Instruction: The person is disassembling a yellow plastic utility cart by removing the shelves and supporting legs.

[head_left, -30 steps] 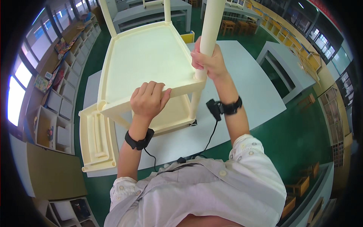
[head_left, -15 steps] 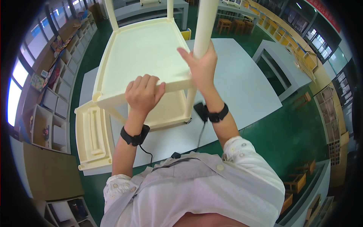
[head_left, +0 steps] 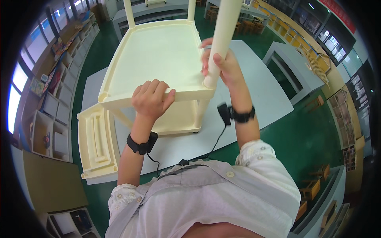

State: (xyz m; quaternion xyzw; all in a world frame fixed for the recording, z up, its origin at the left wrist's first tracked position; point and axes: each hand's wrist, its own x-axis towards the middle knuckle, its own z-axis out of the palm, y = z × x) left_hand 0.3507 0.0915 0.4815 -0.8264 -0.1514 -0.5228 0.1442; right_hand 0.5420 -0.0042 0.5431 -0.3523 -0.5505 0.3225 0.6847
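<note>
Cart (head_left: 158, 59) is standing on the surface (head_left: 258, 91), likely light, stiff, slippery. Left grip (head_left: 150, 99) is clamping its front rim (head_left: 192, 95); right grip (head_left: 230, 70) is curving loosely around the post (head_left: 224, 35), spread, contact unclear. Post's base is probably offering firmest hold.

Room above upper tray (head_left: 158, 55); posts (head_left: 224, 37) obstruct three corners.

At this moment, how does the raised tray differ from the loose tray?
The raised tray stands on legs; the loose tray lies on the table. Posts rise from the raised tray, none from the loose tray. The left hand grips the raised tray's edge; no hand touches the loose tray. Both are cream.
</note>
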